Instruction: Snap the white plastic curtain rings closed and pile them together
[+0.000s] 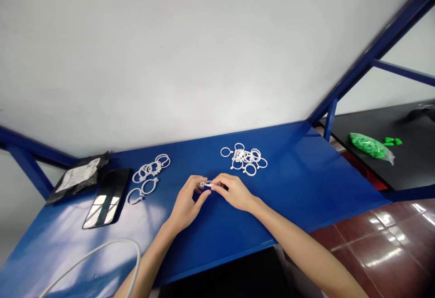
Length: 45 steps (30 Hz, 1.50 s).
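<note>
My left hand (186, 204) and my right hand (234, 191) meet over the middle of the blue table (299, 175). Together they pinch one small white plastic ring (205, 184) between their fingertips. Behind my right hand lies a pile of white rings (245, 157). A second group of white rings (149, 173) is spread out to the left of my left hand.
A black phone (108, 197) lies face up at the left, with a dark plastic bag (79, 176) beside it. A white cable (102, 252) curves along the near left edge. On a black table at the right sits a bag of green parts (370, 145).
</note>
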Tool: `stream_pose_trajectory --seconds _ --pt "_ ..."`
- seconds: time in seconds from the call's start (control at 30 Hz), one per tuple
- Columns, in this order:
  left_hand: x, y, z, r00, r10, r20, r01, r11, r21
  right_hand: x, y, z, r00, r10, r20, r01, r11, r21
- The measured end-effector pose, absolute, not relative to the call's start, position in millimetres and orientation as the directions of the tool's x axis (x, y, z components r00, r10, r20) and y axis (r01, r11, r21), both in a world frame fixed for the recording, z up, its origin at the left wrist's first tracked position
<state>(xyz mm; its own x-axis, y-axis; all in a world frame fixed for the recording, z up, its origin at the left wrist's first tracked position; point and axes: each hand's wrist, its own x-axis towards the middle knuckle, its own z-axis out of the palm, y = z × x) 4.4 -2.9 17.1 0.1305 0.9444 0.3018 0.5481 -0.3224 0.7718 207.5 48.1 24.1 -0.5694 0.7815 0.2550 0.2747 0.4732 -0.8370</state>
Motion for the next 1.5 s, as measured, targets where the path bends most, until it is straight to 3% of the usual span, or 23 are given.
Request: stream_pose_trajectory --seconds 0.23,0.37,0.5,0.7,0.9,1.17,1.4,1.5 --pt "-1 2 12 0.031 0.988 0.151 0.449 -0.149 0.881 208 49 26 -0.523 0.844 0.117 0.151 0.227 -0.962" --pt "-5 4 14 0.029 0.992 0.121 0.454 -0.121 0.883 209 49 26 -0.559 0.824 0.092 0.125 0.193 -0.973" --pt "-3 3 16 0.029 0.985 0.170 0.471 -0.164 0.867 210 47 26 -0.573 0.811 0.121 0.191 0.275 -0.942" --pt "6 0 15 0.071 0.974 0.214 0.472 -0.222 0.853 210 45 23 -0.600 0.770 0.218 0.364 0.505 -0.782" --pt "12 -2 7 0.014 0.964 0.264 0.425 -0.245 0.872 205 40 19 -0.623 0.741 0.251 0.401 0.578 -0.711" --pt "17 -10 3 0.057 0.855 0.516 0.524 -0.465 0.714 204 31 16 -0.649 0.728 0.222 0.434 0.594 -0.678" --pt "15 -2 2 0.158 0.840 0.519 0.599 -0.500 0.626 202 34 10 -0.628 0.736 0.253 0.543 0.647 -0.536" --pt "0 9 4 0.241 0.841 0.484 0.714 -0.492 0.499 204 39 15 -0.590 0.753 0.291 0.572 0.644 -0.508"
